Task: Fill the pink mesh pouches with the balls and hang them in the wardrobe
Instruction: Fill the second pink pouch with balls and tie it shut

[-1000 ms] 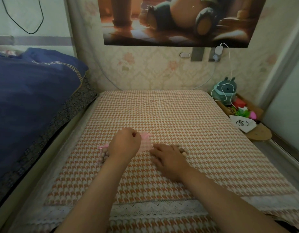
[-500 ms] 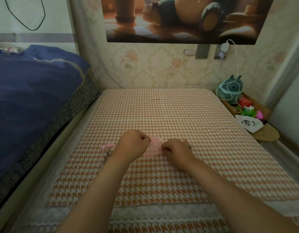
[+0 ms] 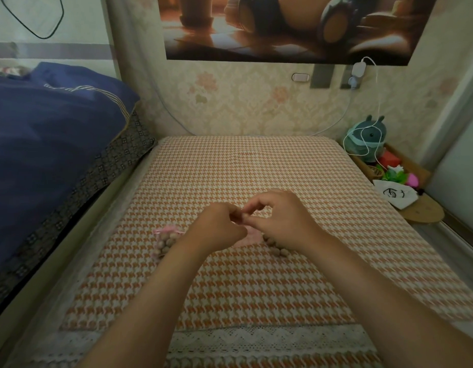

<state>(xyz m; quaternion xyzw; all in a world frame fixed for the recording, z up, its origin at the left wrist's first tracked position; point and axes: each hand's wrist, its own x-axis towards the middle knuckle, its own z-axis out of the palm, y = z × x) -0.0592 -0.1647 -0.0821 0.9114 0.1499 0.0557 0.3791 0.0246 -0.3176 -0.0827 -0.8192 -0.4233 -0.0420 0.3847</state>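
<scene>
Left hand and right hand have lifted — both pinching the pink pouch — baring loose balls.

Floral wallpaper backs a houndstooth-covered bed, a poster above, perhaps a sliding door at right.

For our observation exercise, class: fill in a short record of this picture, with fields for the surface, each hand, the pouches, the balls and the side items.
surface: houndstooth bed cover
left hand: fingers curled, apparently pinching the flat pink pouch
right hand: fingers curled, fingertips meeting the left hand's
filled pouch: lies left of the hands, balls inside
loose balls: on the cover by the right wrist
beside bed: plush toy, white bag
</scene>
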